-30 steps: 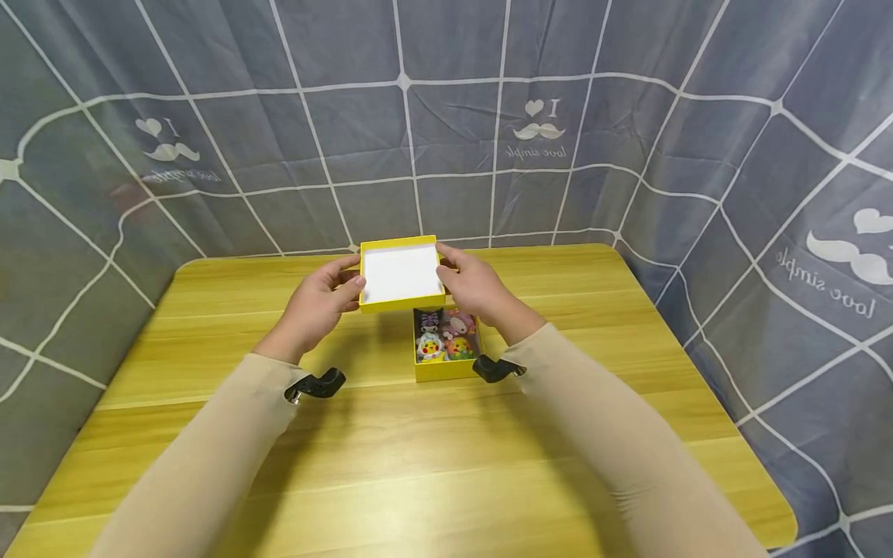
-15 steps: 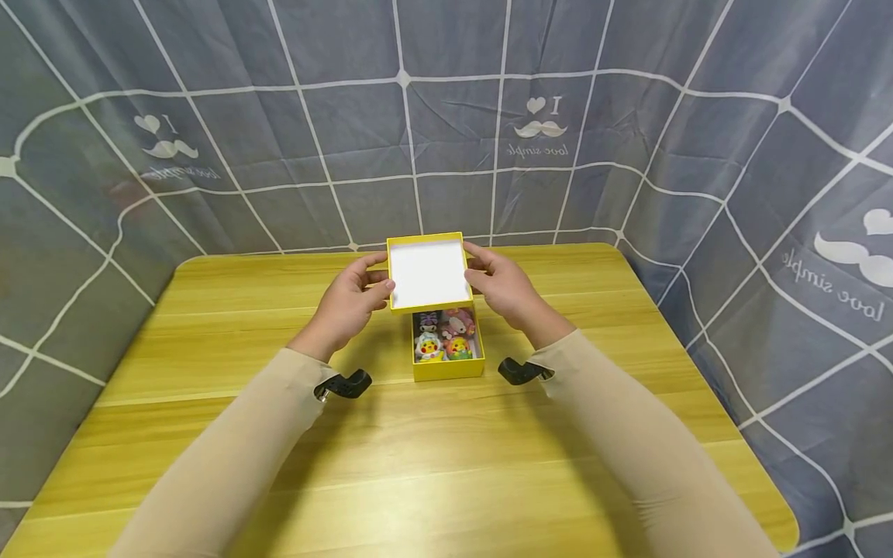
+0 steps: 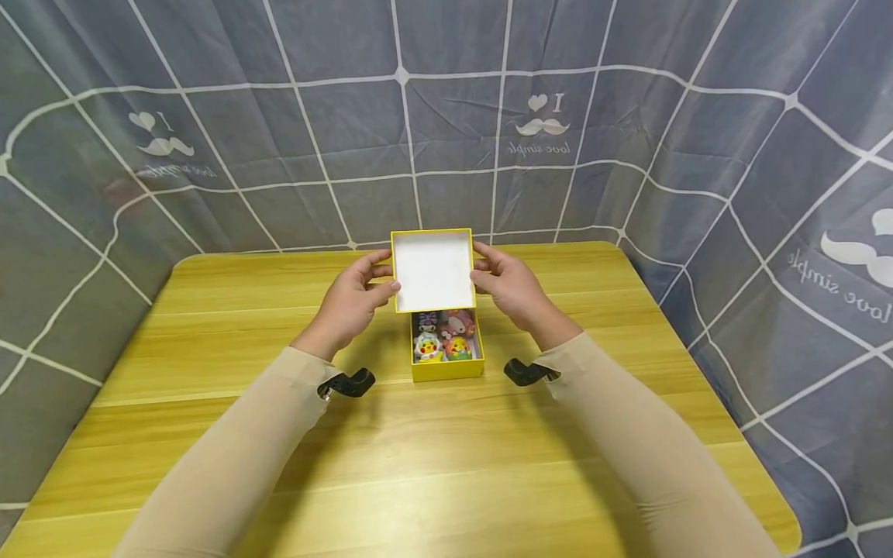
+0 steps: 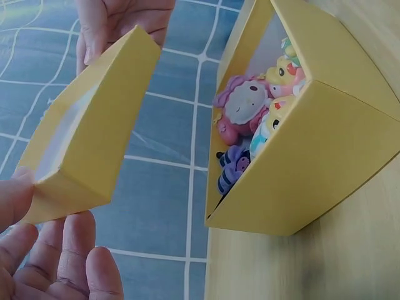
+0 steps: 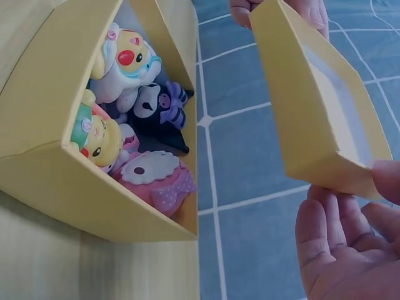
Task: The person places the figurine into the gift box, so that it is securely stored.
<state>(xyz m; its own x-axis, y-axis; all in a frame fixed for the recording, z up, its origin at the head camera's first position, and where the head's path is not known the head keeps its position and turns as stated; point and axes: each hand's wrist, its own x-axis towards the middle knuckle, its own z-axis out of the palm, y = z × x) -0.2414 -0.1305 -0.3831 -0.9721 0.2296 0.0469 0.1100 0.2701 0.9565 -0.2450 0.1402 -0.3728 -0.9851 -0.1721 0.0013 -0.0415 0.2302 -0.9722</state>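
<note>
A yellow box lid [image 3: 433, 271] with a white inside is held up, tilted with its hollow side toward me. My left hand [image 3: 352, 301] pinches its left edge between thumb and fingers. On the opposite edge, my right hand [image 3: 512, 288] grips it the same way. Below and in front of the lid, the yellow box [image 3: 448, 370] stands uncovered on the table. Inside it lie several cartoon figurines: a yellow-faced one in a white hood [image 5: 128, 62], a yellow-faced one with a green cap [image 5: 99, 137], a pink one [image 4: 240, 109] and a black-and-purple one [image 5: 159, 111].
The wood-grain table [image 3: 446, 465] has rounded corners. A grey curtain [image 3: 460, 124] with white grid lines surrounds its back and sides. A black wrist mount [image 3: 352, 382] sticks out from each sleeve.
Both hands have carried the lid to the right, so it now hangs above and behind the box. The lid has tipped more upright. The box and figurines have stayed in place.
</note>
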